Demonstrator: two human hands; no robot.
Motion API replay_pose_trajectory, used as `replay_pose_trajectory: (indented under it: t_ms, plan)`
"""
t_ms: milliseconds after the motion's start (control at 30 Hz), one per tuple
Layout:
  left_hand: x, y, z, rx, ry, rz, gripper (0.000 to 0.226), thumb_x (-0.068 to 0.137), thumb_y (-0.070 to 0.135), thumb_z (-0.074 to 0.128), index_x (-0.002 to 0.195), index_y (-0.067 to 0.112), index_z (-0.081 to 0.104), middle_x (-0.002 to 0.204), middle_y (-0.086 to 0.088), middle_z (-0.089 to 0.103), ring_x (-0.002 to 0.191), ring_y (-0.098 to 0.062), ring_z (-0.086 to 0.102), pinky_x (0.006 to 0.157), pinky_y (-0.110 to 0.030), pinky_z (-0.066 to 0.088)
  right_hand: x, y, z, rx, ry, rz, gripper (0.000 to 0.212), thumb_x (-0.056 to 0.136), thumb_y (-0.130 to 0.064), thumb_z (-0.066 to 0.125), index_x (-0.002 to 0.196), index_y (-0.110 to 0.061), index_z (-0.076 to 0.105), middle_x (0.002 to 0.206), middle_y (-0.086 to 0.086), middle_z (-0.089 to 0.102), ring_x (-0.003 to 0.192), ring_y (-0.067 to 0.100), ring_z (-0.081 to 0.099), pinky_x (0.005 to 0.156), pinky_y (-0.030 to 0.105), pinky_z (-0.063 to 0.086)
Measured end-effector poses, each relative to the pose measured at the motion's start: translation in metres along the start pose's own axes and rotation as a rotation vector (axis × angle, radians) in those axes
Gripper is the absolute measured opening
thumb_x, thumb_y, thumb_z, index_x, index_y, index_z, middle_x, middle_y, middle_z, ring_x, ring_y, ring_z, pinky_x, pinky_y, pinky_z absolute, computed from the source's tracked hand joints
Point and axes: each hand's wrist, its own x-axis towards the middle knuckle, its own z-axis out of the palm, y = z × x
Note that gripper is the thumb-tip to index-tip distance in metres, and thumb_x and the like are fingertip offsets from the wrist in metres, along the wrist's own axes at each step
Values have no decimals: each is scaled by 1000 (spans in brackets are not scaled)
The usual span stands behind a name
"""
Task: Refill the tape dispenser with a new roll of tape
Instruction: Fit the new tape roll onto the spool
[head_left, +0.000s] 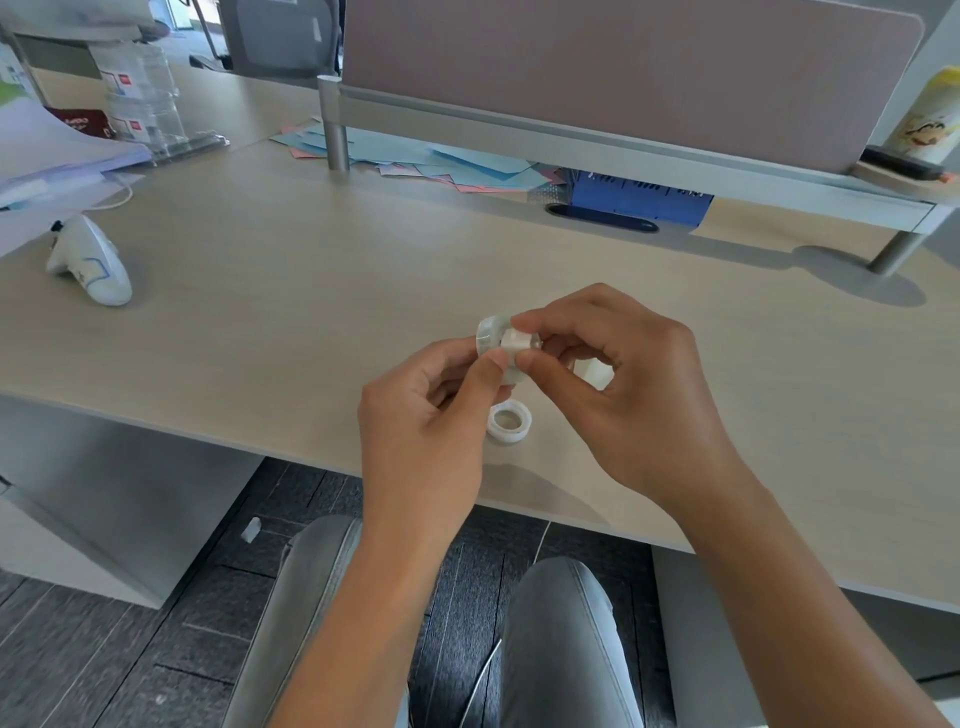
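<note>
Two bare hands meet above the near half of a pale wood-grain worktop (291, 291), working a small clear roll of tape (489, 332) held clear of the surface. The left hand (431, 415) has its grip closed on the roll, thumb pressed against the roll's lower edge, while the right hand (618, 384) pinches a small white piece (513, 340) at the roll's centre between thumb and forefinger; what exactly that piece is cannot be told. A white plastic part (597, 375) shows partly through the gap under the right hand's curled fingers, mostly hidden. A second white tape ring (510, 422) lies flat on the worktop just below the hands, near the front edge. Well to the left a white game controller (88, 262) rests on the worktop, with a stack of papers (57, 150) beyond it. Blue and pink paper sheets (415, 161) are scattered under the grey divider screen (623, 73) at the back, beside a blue box (644, 200). The person's grey-trousered knees (566, 644) show below the worktop edge.
</note>
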Motion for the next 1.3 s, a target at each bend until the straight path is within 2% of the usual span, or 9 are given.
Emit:
replay_pose_trajectory:
  t_ms: [133, 333, 533, 700, 867, 1033, 1100, 1200, 1300]
  plan:
    - [1, 0, 0, -45, -23, -39, 15, 97, 15, 70, 94, 21, 83, 84, -3, 84, 82, -22, 82, 85, -35, 65, 2, 3, -8, -58, -72, -99, 20, 94, -8, 77, 114, -7, 78, 102, 4, 70, 81, 11, 68, 80, 22, 56]
    - [1, -1, 1, -108, -50, -83, 16, 98, 12, 68, 96, 7, 83, 87, -9, 84, 81, -30, 80, 92, -53, 62, 5, 4, -17, -88, -165, -162, 21, 93, -2, 76, 114, -6, 77, 102, 6, 67, 81, 17, 66, 80, 28, 56]
    - [1, 0, 2, -100, -58, -103, 16, 98, 13, 68, 97, 8, 83, 88, -10, 84, 81, -30, 79, 92, -51, 62, 4, 1, -17, -154, -165, -149, 21, 93, -5, 77, 114, -9, 78, 100, 4, 67, 78, 14, 66, 78, 23, 54]
    - [-2, 1, 4, -24, -24, -97, 22, 97, 13, 69, 85, 23, 83, 81, -6, 83, 83, -33, 80, 91, -51, 63, 0, 1, -10, -247, -140, -124, 20, 95, -8, 74, 114, -9, 78, 101, 4, 67, 76, 15, 66, 74, 28, 54]
    - [-2, 0, 7, 35, -9, -78, 22, 97, 17, 69, 82, 28, 81, 79, -5, 83, 81, -28, 81, 86, -45, 64, -3, -1, -2, -284, -94, -111, 19, 94, -7, 73, 113, -7, 77, 103, 4, 68, 76, 17, 67, 71, 35, 58]
    - [-3, -2, 9, 74, -2, -47, 19, 98, 20, 69, 85, 28, 81, 77, -3, 82, 79, -24, 80, 75, -32, 63, -8, 1, 1, -253, 6, -92, 20, 92, -5, 77, 112, -9, 78, 101, 2, 70, 77, 12, 68, 73, 21, 54]
    - [-2, -2, 8, 49, -11, -46, 18, 98, 19, 69, 88, 26, 81, 80, -4, 82, 81, -24, 81, 77, -32, 64, -10, 1, 2, -190, 42, -65, 25, 91, -5, 79, 116, -8, 77, 99, 3, 72, 79, 13, 70, 78, 18, 55]
    - [1, 0, 6, -61, -33, -77, 17, 99, 13, 67, 96, 18, 83, 87, -5, 84, 86, -22, 81, 87, -37, 64, -11, -1, -1, 115, 88, 107, 31, 88, -7, 84, 118, -9, 77, 98, 2, 77, 84, 13, 75, 83, 27, 61]
    - [4, 2, 5, -148, -53, -91, 18, 99, 8, 64, 103, 8, 82, 94, -11, 84, 89, -23, 81, 96, -46, 62, -6, -4, -7, 366, 132, 309, 26, 85, -14, 85, 111, -16, 80, 97, -2, 80, 76, 10, 72, 75, 28, 61]
